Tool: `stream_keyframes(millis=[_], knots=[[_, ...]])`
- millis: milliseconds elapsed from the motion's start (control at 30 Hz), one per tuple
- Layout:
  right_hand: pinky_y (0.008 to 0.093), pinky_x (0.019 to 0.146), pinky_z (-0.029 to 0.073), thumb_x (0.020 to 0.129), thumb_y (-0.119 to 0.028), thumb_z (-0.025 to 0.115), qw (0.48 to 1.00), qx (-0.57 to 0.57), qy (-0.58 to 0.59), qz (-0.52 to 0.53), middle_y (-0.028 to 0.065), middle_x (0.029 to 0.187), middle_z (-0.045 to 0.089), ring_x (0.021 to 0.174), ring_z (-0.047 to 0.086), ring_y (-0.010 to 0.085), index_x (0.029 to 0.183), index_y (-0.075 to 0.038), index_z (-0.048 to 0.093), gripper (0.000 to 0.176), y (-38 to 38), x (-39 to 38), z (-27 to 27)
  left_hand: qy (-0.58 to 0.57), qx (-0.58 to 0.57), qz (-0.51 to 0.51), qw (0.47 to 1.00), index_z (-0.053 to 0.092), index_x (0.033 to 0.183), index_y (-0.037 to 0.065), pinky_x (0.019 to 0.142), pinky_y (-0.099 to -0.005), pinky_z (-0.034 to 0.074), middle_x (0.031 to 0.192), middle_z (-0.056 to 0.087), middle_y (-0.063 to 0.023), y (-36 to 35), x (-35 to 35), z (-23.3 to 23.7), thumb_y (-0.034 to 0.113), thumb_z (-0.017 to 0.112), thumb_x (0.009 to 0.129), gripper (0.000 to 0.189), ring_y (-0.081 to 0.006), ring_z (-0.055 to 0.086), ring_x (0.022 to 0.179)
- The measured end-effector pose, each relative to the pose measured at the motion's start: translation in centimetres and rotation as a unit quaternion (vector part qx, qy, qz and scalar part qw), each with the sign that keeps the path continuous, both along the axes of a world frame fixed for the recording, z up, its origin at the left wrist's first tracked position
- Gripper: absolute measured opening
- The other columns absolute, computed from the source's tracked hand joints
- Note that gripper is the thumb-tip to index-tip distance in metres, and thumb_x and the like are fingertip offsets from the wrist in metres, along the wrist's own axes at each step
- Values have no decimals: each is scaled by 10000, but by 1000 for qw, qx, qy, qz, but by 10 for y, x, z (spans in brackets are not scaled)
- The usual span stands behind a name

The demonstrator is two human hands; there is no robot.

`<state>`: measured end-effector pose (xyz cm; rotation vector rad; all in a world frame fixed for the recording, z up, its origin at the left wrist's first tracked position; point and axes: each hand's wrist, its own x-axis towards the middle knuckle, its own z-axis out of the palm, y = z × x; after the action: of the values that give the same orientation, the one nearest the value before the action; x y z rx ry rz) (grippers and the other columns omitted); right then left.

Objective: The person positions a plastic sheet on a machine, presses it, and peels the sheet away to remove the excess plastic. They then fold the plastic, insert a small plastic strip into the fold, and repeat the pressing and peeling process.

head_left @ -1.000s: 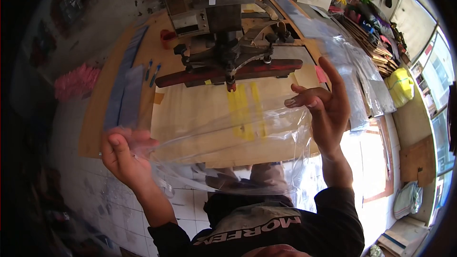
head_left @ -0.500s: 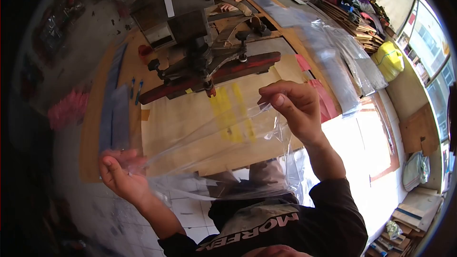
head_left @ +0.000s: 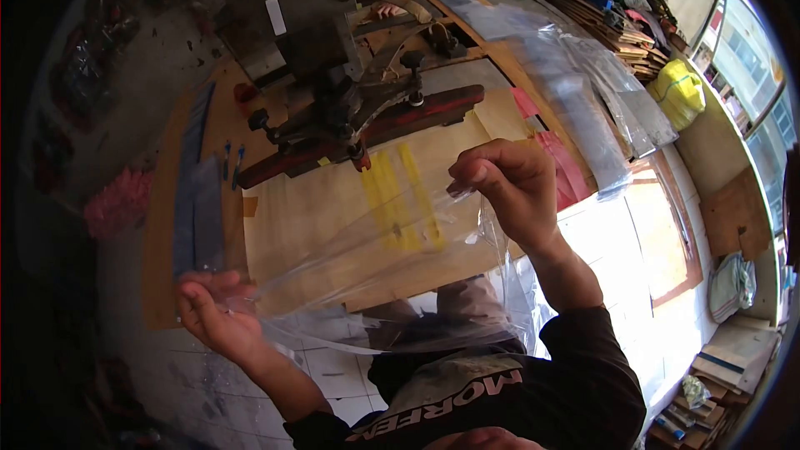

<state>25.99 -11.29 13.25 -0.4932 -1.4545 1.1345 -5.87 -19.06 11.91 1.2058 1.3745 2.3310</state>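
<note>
So in the head view there's a clear plastic sheet [head_left: 367, 271] spread between the two hands, held up over the near edge of the tan work surface [head_left: 308, 233] and sagging in the middle. The right hand [head_left: 508, 196] is pretty much closed, thumb and fingertips pinched together on the sheet's upper right part. The left hand [head_left: 218, 317] is half curled, palm turned up, with the other end of the plastic right at its fingers. Can't tell how tight that grip is, the clear stuff kinda blends in there.

Just beyond, a dark machine [head_left: 342, 112] has a long red-and-black bar [head_left: 417, 121] sitting slantwise across the work surface, and yellow strips [head_left: 400, 200] run from near it towards the person. Two blue pens [head_left: 239, 165] lie off to the left, beside some bluish plastic strips [head_left: 200, 208]. Over on the right there's more clear plastic [head_left: 575, 108], and another person's hand [head_left: 389, 11] rests near the top.
</note>
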Motion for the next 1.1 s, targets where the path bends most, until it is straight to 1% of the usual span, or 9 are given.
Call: stream_keyframes(millis=[133, 233, 367, 433, 567, 767, 833, 967, 1100], knots=[[263, 754, 496, 844, -93, 664, 999, 41, -7, -6, 104, 906, 657, 852, 627, 138, 1064, 54, 604, 271, 2, 5, 5, -5, -6, -3, 1000, 508, 883, 46, 391, -231, 419, 631, 584, -93, 0, 1, -2, 442, 495, 926, 398, -137, 504, 424], [327, 788, 494, 807, -100, 689, 990, 118, -56, 45, 144, 926, 648, 892, 631, 205, 1146, 62, 546, 402, 10, 16, 7, -12, -10, -9, 1000, 506, 889, 47, 391, -233, 423, 631, 588, -95, -1, 1, -1, 440, 499, 925, 396, -138, 509, 427], [325, 764, 498, 783, -100, 711, 985, 169, -46, 12, 149, 911, 653, 887, 631, 218, 1152, 46, 551, 428, 8, 15, 20, -23, -3, -11, 1000, 506, 891, 49, 393, -232, 428, 619, 586, -94, -2, 2, -1, 435, 496, 928, 387, -138, 509, 424], [316, 756, 488, 772, -91, 715, 947, 285, -148, -8, 129, 962, 664, 880, 642, 224, 1090, 1, 623, 344, 11, 21, 30, -19, -6, -14, 1000, 505, 890, 48, 393, -230, 428, 615, 583, -93, -3, 3, -1, 432, 493, 930, 386, -136, 508, 427], [320, 728, 498, 768, -103, 716, 939, 294, -179, 10, 125, 933, 667, 837, 649, 236, 1037, -8, 652, 292, 10, 25, 38, -12, 0, -13, 1000, 499, 881, 42, 390, -225, 427, 609, 577, -89, -4, 4, 0, 425, 487, 936, 387, -128, 498, 429], [296, 653, 488, 752, -141, 740, 932, 255, -259, -4, 84, 814, 671, 741, 654, 185, 1002, -29, 675, 282, 7, 27, 50, -8, 5, -28, 1000, 496, 867, 38, 389, -227, 433, 610, 577, -91, -4, 5, 1, 411, 478, 943, 380, -126, 501, 442], [262, 551, 468, 729, -145, 762, 917, 297, -266, -28, 83, 696, 653, 626, 642, 159, 930, -2, 689, 257, 8, 26, 50, -8, 6, -34, 999, 496, 870, 38, 390, -228, 435, 611, 577, -92, -5, 3, 0, 407, 479, 943, 377, -127, 505, 447], [265, 553, 469, 727, -138, 764, 928, 277, -250, -28, 76, 671, 649, 613, 639, 152, 900, 2, 695, 233, 5, 25, 50, -12, 10, -22, 1000, 499, 878, 38, 390, -227, 437, 613, 577, -96, -6, 3, -2, 405, 489, 939, 372, -129, 515, 455], [276, 592, 467, 734, -117, 756, 947, 229, -226, -17, 75, 732, 658, 649, 628, 154, 908, -9, 697, 213, 1, 25, 44, -14, 10, -27, 999, 503, 885, 38, 391, -225, 439, 611, 575, -96, -8, 4, -1, 410, 502, 932, 375, -133, 523, 460]])
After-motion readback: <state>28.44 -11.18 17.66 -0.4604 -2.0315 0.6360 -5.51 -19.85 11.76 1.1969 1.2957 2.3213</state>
